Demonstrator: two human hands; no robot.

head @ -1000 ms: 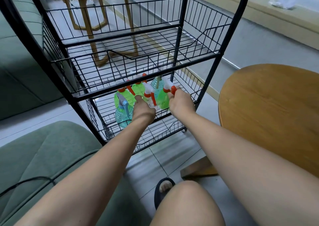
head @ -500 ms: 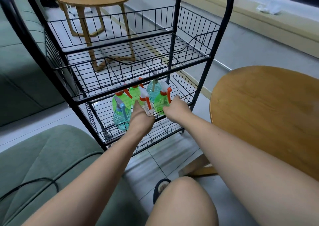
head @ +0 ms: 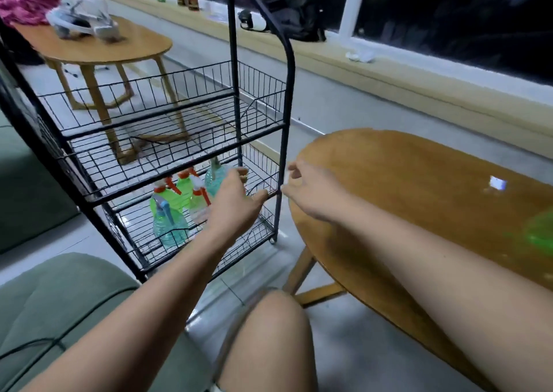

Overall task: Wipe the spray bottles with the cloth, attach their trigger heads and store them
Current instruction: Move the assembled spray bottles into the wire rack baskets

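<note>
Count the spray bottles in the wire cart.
5 show, all in the black wire cart's bottom basket: blue-triggered teal plastic bottle in front, three orange-triggered green ones behind, another teal one rearmost. The left hand may hide more.

The wire cart (head: 289, 92) was matt black metal, and the spray bottles (head: 167, 198) in it were translucent, glossy plastic. The wooden counter (head: 404, 188) carried a smooth, reflective varnish; the sofa (head: 59, 295) was matt green cloth.

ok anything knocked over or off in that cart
Nothing stands out. The spray bottles stand upright in the bottom basket with trigger heads on, no spill visible. The left hand and right hand hold nothing. Motion blur hides fine detail.
</note>
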